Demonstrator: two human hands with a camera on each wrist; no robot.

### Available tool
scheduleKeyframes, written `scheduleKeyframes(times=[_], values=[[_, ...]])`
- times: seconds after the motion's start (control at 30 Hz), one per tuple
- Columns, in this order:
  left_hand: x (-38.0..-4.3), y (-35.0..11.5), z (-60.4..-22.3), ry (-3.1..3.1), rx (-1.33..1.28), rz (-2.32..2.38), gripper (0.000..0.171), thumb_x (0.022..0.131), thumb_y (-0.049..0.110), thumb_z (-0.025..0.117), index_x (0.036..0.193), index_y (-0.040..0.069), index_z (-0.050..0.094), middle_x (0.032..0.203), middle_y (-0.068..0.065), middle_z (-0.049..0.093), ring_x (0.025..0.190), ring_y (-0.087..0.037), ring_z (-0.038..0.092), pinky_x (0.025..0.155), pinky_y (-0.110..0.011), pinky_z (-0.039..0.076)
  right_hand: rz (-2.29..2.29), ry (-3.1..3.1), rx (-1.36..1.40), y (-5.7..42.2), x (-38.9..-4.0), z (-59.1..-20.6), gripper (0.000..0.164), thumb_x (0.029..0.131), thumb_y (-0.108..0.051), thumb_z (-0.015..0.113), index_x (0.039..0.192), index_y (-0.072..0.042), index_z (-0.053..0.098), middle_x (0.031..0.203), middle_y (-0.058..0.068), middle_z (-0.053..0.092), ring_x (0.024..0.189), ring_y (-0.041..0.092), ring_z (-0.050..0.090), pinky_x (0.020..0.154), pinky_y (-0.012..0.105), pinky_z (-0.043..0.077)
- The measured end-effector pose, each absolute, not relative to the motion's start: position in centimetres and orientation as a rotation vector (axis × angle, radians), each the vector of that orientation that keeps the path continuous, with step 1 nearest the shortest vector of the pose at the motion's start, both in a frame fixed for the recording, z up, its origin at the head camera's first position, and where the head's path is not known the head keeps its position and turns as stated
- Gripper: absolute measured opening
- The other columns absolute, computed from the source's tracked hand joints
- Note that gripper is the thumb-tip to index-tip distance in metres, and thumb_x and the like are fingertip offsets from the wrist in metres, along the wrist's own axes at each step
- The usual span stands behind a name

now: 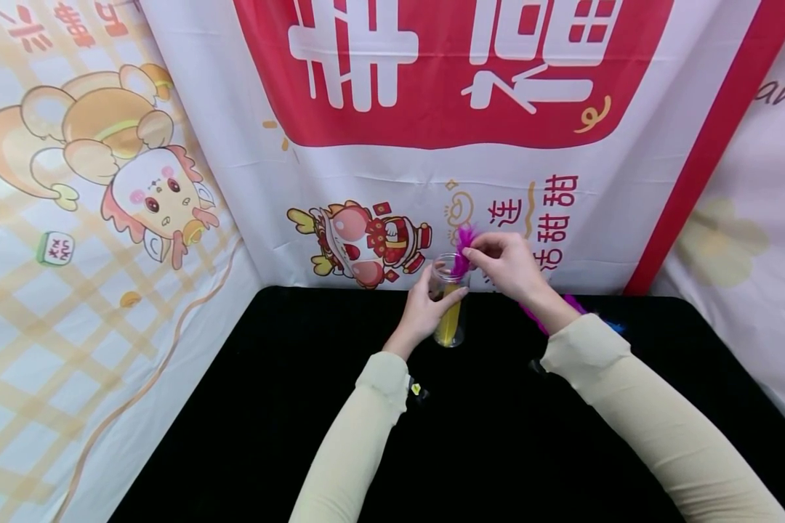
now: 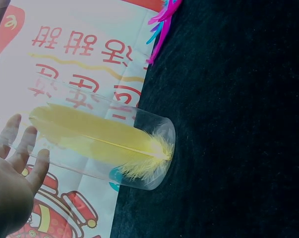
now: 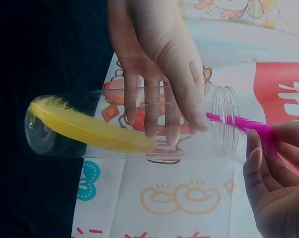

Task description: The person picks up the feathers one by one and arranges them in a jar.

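My left hand (image 1: 424,311) is wrapped round the upper part of a clear jar (image 3: 97,101), which has a threaded, lidless mouth. A yellow feather (image 3: 99,134) stands inside, its fluffy end at the bottom, as the left wrist view also shows. At the mouth, my right hand (image 1: 506,265) pinches a magenta feather (image 3: 243,123) between thumb and fingers. One end of that feather is within the jar's neck; the rest sticks out above the rim, partly covered by my fingers. The jar is at the far side of the table, in front of the banner.
More magenta and blue feathers (image 2: 164,22) lie on the black table (image 1: 497,436) toward the right, partly hidden behind my right forearm in the head view. A printed white and red banner (image 1: 366,167) hangs right behind the table's far edge. Another patterned cloth (image 1: 39,305) hangs at the left.
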State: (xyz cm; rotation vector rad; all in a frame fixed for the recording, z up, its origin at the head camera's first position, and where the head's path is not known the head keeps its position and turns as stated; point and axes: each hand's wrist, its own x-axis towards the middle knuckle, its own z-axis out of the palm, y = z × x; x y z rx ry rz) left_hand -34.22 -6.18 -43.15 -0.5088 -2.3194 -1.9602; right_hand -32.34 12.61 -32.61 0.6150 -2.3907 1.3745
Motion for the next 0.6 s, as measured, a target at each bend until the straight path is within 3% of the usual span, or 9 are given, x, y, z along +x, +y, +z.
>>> scheduleKeyframes(times=[0.37, 0.6], values=[[-34.03, -5.99, -42.94, -2.312, -0.534, -1.896, 0.067, 0.096, 0.037, 0.074, 0.151, 0.015, 0.043, 0.134, -0.005, 0.062, 0.126, -0.024, 0.057, 0.110, -0.047, 0.045, 1.288, -2.494, 0.565, 12.35, -32.66, -32.83, 0.017, 0.097, -0.020, 0.073, 0.097, -0.004, 0.078, 0.088, 0.009, 0.074, 0.074, 0.018, 0.060, 0.063, 0.030, 0.048], [-33.87, -5.94, -43.02, -2.308, -0.534, -1.880, 0.064, 0.096, 0.033, 0.075, 0.150, 0.018, 0.044, 0.138, -0.005, 0.063, 0.128, -0.020, 0.058, 0.110, -0.045, 0.045, 1.328, -2.538, 0.587, 12.02, -32.70, -33.18, 0.018, 0.097, -0.018, 0.073, 0.103, -0.002, 0.078, 0.099, 0.013, 0.077, 0.086, 0.021, 0.069, 0.073, 0.033, 0.053]])
